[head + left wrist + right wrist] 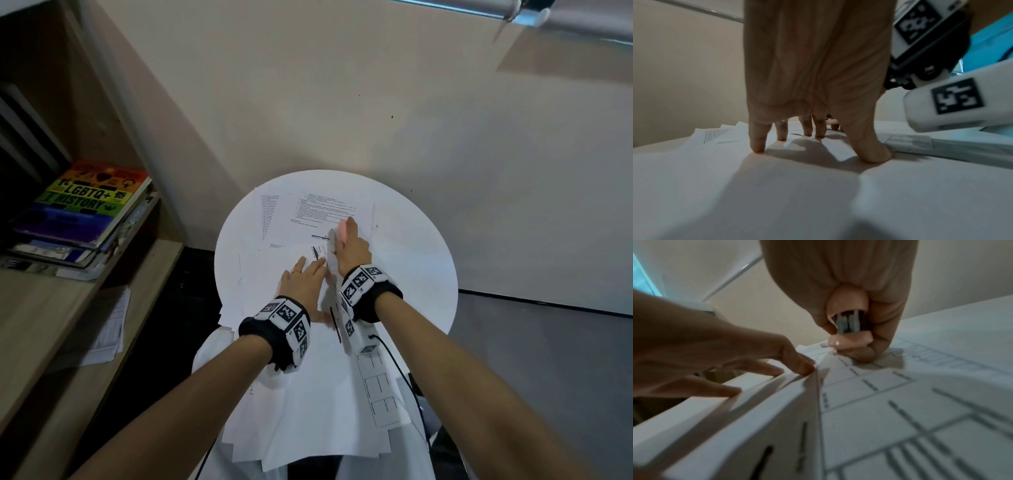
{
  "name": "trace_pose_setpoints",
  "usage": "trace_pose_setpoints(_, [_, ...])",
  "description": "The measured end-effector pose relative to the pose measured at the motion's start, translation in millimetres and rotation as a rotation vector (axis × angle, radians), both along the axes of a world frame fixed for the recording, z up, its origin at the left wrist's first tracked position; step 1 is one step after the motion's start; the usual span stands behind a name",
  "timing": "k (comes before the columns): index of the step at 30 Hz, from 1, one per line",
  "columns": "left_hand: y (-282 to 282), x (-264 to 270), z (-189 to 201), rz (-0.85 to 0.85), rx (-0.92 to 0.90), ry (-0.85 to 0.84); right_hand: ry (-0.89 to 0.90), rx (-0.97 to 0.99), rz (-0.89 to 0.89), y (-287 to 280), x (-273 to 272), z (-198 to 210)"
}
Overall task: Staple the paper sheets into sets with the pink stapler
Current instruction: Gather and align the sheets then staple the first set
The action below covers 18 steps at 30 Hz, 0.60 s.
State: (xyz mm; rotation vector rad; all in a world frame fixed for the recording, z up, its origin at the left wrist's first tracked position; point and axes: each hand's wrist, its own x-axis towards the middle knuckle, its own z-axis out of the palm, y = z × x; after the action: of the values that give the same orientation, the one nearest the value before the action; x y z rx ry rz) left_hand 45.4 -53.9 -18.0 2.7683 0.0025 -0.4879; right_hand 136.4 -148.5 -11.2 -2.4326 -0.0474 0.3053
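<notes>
White round tabletop (411, 260) carries loose paper sheets (308, 394). Left hand (303, 279) presses them flat, fingers (757, 141) straight and spread; right hand (352, 248) grips the pink stapler (849, 331) at their far corner. Unsquared edges could misalign, so the staple might miss lower pages.

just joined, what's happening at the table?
A person is stapling paper. The right hand grips the pink stapler at the corner of a printed sheet set. The left hand presses spread fingers on the sheets beside it. More loose sheets cover the round white table.
</notes>
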Motion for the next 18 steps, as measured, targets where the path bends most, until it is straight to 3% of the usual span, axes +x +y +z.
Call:
trace_pose_setpoints(6, [-1,3,3,-0.012,0.036,0.07,-0.103,0.06,0.132,-25,-19,14])
trace_pose_setpoints(8, [-6,6,5,0.046,-0.058,-0.029,-0.136,0.085,0.133,-46,-35,24])
trace_pose_setpoints(11, [-34,2,15,0.3,-0.624,-0.282,-0.177,0.15,0.082,-79,-63,41])
trace_pose_setpoints(14, [-79,-20,37,0.466,-1.2,-0.177,-0.231,0.18,0.03,-113,-94,54])
trace_pose_setpoints(16, [-109,-35,48,0.472,-1.345,-0.137,-0.269,0.191,0.006,-137,-116,61])
trace_pose_setpoints(18, [-132,-49,53,0.464,-1.377,-0.152,-0.299,0.191,-0.007,-160,-136,64])
